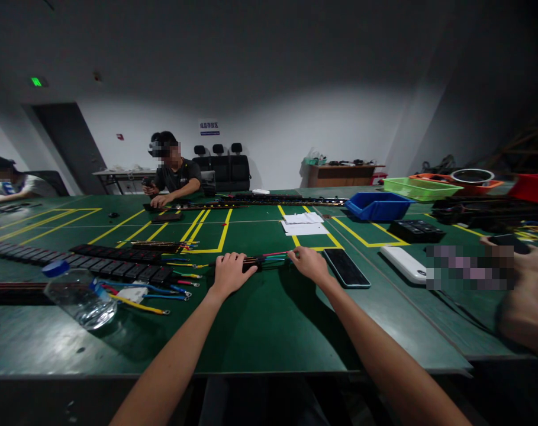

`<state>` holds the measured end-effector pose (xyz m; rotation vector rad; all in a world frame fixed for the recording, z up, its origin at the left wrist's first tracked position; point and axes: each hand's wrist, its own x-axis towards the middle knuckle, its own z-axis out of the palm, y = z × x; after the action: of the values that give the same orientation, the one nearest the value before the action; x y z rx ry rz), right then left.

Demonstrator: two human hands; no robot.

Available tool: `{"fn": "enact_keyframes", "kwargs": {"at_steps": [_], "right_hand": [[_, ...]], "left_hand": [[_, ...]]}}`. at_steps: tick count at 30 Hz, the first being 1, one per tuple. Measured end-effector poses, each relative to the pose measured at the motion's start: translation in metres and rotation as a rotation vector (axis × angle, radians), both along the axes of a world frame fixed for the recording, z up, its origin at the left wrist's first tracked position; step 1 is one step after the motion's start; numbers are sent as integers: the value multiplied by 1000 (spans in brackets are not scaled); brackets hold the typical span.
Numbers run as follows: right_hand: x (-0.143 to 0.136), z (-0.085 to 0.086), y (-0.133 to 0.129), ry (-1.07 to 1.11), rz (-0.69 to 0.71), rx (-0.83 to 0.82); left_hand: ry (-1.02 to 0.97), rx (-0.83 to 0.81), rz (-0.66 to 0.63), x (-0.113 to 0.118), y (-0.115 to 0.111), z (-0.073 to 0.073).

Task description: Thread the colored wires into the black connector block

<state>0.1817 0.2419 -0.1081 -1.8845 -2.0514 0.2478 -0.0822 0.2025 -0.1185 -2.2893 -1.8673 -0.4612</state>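
Note:
My left hand (228, 273) lies over a dark bundle of wires (251, 260) on the green table, its fingers curled across it and its thumb along the near side. Out of the bundle's right end come thin red and green wires (274, 257). My right hand (309, 264) pinches the tip of the red wire, fingers pressed together; the exact tip is hidden by them. Beside that hand lies a black phone (346, 268). To the left of my left hand, long black segmented cable chains (135, 269) rest with coloured wires and ring lugs (180, 290) at their ends.
A tilted water bottle (80, 299) stands at the left front. White papers (303, 223), a blue bin (379, 207), a green basket (422, 188) and a white power bank (403, 264) lie beyond and rightward. One co-worker (177, 171) works across the table; another person's hand (528, 278) holds a dark device at right.

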Motion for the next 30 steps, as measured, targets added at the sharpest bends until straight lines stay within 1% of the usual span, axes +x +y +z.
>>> {"fn": "enact_keyframes", "kwargs": {"at_steps": [4,9,14,17,22,25,27,30], "right_hand": [[-1,1,-1,-40,2,-44],[-1,1,-2,5,-7,4],[-1,1,-1,5,9,-33],[0,0,-1,13,19,-22],[2,-3,3,133,50,60],[3,-5,6,192,73,55],[3,-6,7,169,69,28],[2,-5,5,75,65,-37]], "left_hand": [[4,18,2,-1,1,-2],[6,29,-5,-1,1,-3],[2,12,-4,-1,1,-1],[1,-6,4,0,0,0],[-4,1,3,0,0,-1],[-3,-7,5,-1,1,-1],[0,-7,4,-1,1,-2],[-3,-3,-1,-2,1,-2]]}}
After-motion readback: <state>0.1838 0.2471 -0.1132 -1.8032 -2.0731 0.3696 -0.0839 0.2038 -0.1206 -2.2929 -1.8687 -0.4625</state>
